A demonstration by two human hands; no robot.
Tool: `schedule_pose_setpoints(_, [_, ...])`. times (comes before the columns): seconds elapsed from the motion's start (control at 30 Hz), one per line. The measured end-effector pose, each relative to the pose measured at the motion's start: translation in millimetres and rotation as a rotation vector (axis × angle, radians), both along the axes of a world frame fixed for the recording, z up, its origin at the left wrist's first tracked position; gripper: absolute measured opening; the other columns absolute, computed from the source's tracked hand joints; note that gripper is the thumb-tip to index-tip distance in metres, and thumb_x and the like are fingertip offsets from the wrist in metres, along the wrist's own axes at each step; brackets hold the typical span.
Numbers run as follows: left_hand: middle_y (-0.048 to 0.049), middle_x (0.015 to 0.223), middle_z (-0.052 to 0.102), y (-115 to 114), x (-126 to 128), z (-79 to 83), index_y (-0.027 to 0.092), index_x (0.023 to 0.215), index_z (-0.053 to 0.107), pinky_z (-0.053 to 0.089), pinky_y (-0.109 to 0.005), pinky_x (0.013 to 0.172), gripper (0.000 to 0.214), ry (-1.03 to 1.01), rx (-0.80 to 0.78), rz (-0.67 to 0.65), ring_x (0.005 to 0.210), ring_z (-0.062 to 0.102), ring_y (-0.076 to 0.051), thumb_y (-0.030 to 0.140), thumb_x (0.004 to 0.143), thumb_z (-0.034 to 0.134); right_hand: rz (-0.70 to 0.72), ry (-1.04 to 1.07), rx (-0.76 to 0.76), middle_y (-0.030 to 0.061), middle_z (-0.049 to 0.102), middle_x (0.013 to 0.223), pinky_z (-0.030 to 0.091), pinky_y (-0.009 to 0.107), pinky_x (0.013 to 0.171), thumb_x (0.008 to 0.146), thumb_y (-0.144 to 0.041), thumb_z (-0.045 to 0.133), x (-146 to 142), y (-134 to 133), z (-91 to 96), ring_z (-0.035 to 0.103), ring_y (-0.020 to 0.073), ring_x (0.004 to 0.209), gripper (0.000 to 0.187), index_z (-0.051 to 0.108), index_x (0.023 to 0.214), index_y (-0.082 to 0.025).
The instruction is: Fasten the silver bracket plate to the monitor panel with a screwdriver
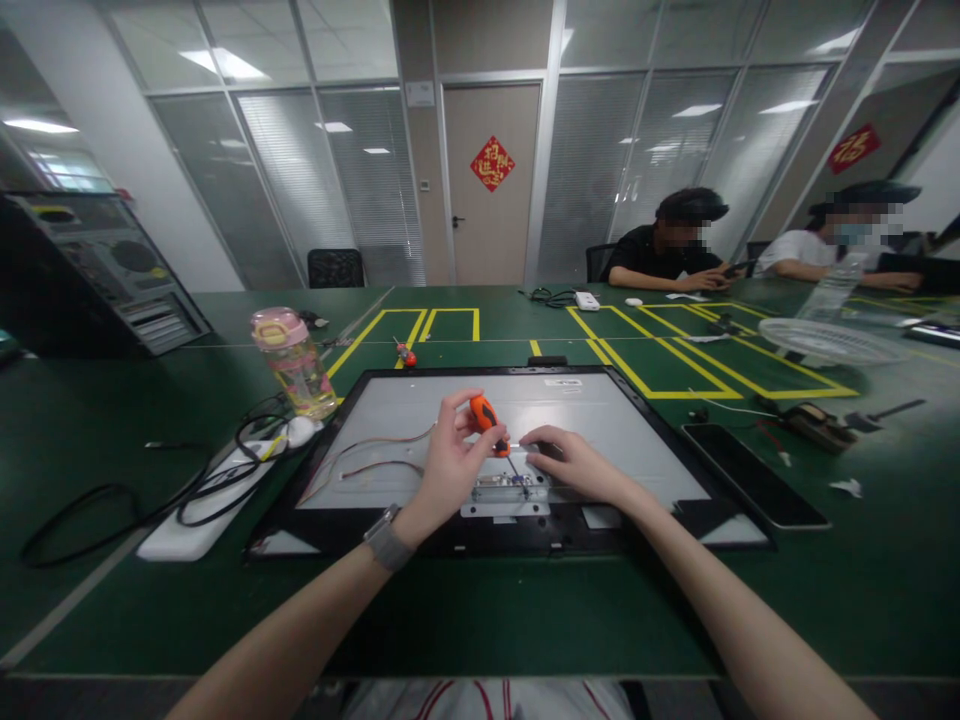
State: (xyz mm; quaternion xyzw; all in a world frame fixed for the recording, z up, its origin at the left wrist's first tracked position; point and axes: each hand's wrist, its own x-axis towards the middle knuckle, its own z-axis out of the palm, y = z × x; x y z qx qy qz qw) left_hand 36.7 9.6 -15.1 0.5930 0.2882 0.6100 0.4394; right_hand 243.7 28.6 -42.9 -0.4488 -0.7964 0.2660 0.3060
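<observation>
My left hand (454,450) is closed around an orange-and-black screwdriver (486,412). The screwdriver leans, its shaft pointing down to a small metal bracket with a circuit board (510,482). This bracket sits near the front edge of a flat display panel (600,415), which lies with its grey metal back up inside a black frame. Beside the bracket, my right hand (574,462) rests low over the panel, fingers bent and thumb apart from the forefinger; its fingertips are close to the screwdriver's shaft. Thin wires (382,467) run across the panel left of my left hand.
Left of the panel are a power strip (187,525) with black cables and a pink-lidded bottle (294,360). A black phone-like slab (754,478) lies to the right. Another small screwdriver (406,352) is behind the panel. An opened computer case (97,270) stands far left; two people sit across the table.
</observation>
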Motion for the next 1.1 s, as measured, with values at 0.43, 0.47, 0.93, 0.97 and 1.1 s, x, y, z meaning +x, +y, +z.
schedule_pose_setpoints(0.43, [0.0016,0.083,0.063,-2.3,2.3,-2.5,0.022,0.115,0.046,0.062,-0.028,0.059,0.043,0.014,0.027,-0.010,0.073,0.071,-0.017,0.024,0.080,0.071,0.008,-0.009,-0.009,0.0105,0.070,0.108,0.046,0.041,0.094,0.086,-0.026,0.059,-0.1,0.4,-0.2,0.063,0.0249,0.102,0.023,0.067,0.106,-0.018])
schedule_pose_setpoints(0.47, [0.0015,0.084,0.063,-2.1,2.4,-3.6,0.023,0.116,0.047,0.062,-0.028,0.060,0.043,0.016,0.034,-0.008,0.074,0.071,-0.017,0.024,0.080,0.071,0.008,-0.010,-0.008,0.0102,0.070,0.108,0.046,0.041,0.094,0.086,-0.025,0.060,0.0,0.3,0.0,0.063,0.0247,0.102,0.023,0.067,0.106,-0.018])
schedule_pose_setpoints(0.93, [0.0001,0.088,0.063,-2.1,2.3,-9.4,0.023,0.117,0.050,0.062,-0.029,0.066,0.042,0.071,0.100,0.013,0.081,0.069,-0.017,0.023,0.080,0.071,0.018,-0.009,0.003,0.0090,0.070,0.108,0.046,0.039,0.094,0.086,-0.026,0.060,0.2,-0.3,-0.1,0.064,0.0238,0.101,0.022,0.067,0.106,-0.019])
schedule_pose_setpoints(0.97, [0.0002,0.088,0.063,-1.7,2.4,-10.5,0.024,0.118,0.050,0.062,-0.029,0.065,0.042,0.076,0.110,0.014,0.081,0.068,-0.017,0.023,0.081,0.070,0.019,-0.009,0.001,0.0091,0.069,0.109,0.046,0.039,0.094,0.087,-0.026,0.059,0.0,-0.7,0.5,0.064,0.0238,0.101,0.022,0.067,0.106,-0.019])
schedule_pose_setpoints(1.1, [-0.0004,0.093,0.063,-3.3,2.3,-13.4,0.025,0.119,0.051,0.061,-0.024,0.063,0.042,0.143,0.203,0.035,0.082,0.068,-0.016,0.021,0.082,0.070,0.032,0.000,0.006,0.0093,0.070,0.108,0.046,0.038,0.093,0.087,-0.028,0.058,-0.5,-2.1,0.9,0.063,0.0242,0.100,0.024,0.067,0.107,-0.018])
